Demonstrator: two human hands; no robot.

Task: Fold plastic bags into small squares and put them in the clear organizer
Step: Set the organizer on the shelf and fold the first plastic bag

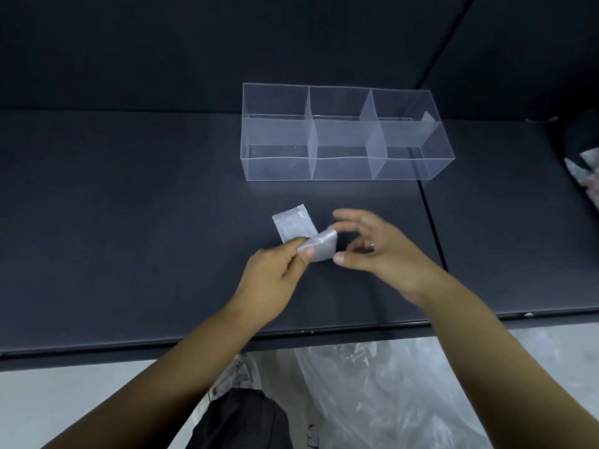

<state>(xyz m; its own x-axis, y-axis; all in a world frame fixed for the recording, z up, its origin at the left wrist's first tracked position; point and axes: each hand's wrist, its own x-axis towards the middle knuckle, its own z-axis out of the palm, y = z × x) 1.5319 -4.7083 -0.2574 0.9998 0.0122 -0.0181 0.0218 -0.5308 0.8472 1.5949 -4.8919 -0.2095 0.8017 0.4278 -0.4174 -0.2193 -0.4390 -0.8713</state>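
Note:
A folded clear plastic bag [299, 233] lies as a narrow strip on the dark table. Its far end is flat and its near end is folded over into a small square. My left hand [275, 277] pinches that folded near end between thumb and fingers. My right hand [372, 251] hovers just right of the fold with fingers spread and loosely bent, holding nothing; a ring shows on one finger. The clear organizer [343, 170] with several compartments stands farther back on the table, and its compartments look empty.
The dark table [129, 238] ends at a front edge below my forearms. Loose clear plastic bags [389, 384] lie on the floor under that edge. A patterned object [583, 176] sits at the far right. A seam runs down the table's right side.

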